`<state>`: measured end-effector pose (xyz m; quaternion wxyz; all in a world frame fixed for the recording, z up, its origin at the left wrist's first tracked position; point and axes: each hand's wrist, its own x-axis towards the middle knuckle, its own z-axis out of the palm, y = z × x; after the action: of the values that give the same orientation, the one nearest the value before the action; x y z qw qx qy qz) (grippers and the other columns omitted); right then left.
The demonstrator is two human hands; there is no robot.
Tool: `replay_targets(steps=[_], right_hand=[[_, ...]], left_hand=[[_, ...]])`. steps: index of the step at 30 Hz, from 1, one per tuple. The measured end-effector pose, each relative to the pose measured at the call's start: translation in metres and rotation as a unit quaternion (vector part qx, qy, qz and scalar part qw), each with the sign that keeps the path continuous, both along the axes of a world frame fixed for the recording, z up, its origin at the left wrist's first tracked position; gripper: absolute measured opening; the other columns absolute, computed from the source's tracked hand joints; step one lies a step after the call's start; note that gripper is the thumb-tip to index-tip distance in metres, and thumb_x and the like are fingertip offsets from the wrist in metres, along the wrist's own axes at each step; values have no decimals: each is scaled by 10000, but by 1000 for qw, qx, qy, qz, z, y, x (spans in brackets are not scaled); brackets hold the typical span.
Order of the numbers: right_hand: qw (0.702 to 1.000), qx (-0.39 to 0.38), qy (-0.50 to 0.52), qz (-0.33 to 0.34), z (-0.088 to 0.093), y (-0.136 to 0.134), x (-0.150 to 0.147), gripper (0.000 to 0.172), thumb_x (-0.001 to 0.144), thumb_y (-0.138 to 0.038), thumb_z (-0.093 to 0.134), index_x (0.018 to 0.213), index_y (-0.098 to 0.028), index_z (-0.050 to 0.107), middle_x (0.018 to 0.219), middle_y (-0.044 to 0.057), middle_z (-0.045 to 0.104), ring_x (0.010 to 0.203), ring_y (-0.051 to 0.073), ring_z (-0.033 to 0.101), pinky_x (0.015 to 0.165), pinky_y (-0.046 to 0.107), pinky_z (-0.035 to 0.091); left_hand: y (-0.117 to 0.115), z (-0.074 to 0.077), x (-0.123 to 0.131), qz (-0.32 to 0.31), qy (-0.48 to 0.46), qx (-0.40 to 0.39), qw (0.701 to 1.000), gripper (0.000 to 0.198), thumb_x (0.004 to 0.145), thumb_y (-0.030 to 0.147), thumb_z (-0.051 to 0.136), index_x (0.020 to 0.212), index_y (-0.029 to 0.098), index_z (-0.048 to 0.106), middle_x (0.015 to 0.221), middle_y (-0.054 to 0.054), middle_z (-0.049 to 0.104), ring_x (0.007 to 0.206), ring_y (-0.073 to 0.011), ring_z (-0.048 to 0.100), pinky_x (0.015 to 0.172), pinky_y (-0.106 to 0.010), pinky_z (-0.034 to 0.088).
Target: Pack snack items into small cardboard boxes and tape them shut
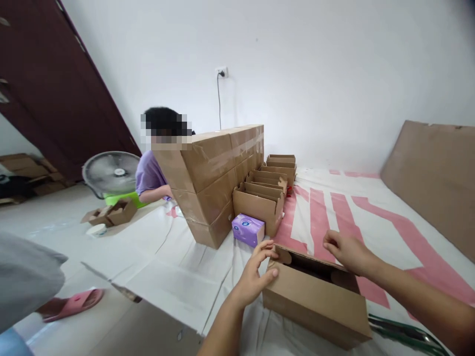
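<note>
Head view shows the left hand point(255, 278) at the near end of an open cardboard box point(315, 304), thumb and fingers spread across its corner. Above the far rim, the right hand point(347, 253) has curled fingers; whether they pinch anything I cannot tell. The box sits on the table between both hands. Just beyond the left fingers stand a purple tissue pack point(247, 231) and more open boxes point(254, 205).

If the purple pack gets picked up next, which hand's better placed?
Left, probably. The left hand is at the end of the open box nearest the purple pack, though it would have to leave the box. The right hand is farther off, fingers curled.
</note>
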<state>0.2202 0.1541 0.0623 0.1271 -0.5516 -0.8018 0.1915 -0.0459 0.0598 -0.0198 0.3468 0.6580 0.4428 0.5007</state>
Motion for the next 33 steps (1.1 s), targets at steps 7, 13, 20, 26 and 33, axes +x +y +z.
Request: replay_targets(steps=[7, 13, 20, 26, 33], right_hand=[[985, 52, 118, -116, -65, -52, 109, 329, 866, -545, 446, 800, -248, 573, 709, 15, 664, 636, 206, 599, 598, 305, 469], [973, 1, 195, -123, -123, -120, 110, 312, 865, -511, 482, 819, -231, 612, 790, 36, 690, 714, 213, 636, 672, 315, 501], [966, -31, 222, -132, -125, -144, 83, 273, 875, -457, 483, 790, -225, 598, 725, 20, 656, 671, 196, 602, 652, 305, 475], [958, -20, 260, -124, -134, -146, 78, 222, 881, -392, 462, 813, -218, 583, 746, 24, 644, 682, 197, 608, 658, 315, 480], [985, 1, 171, -37, -119, -155, 89, 188, 912, -259, 431, 815, -208, 583, 803, 36, 631, 749, 183, 606, 696, 293, 468]], left_hand=[[-34, 10, 8, 52, 70, 27, 996, 284, 839, 384, 628, 1075, 231, 588, 1359, -124, 432, 1311, -286, 412, 1076, -462, 348], [-48, 35, 10, -45, 118, 91, 988, 88, 818, 145, 470, 781, 221, 491, 918, -51, 604, 960, -192, 595, 871, -367, 476], [-37, 105, 11, -221, 477, 73, 848, 379, 635, -14, 469, 912, 236, 533, 1129, 4, 674, 1321, -179, 464, 1199, -474, 112], [-24, 121, 31, -286, 635, 147, 703, 239, 676, 157, 609, 907, 219, 616, 935, -50, 709, 1215, -291, 536, 1182, -524, 138], [-31, 104, 30, -152, 734, 263, 607, 273, 802, 136, 555, 1056, 174, 646, 816, -74, 688, 825, -261, 605, 1024, -502, 299]])
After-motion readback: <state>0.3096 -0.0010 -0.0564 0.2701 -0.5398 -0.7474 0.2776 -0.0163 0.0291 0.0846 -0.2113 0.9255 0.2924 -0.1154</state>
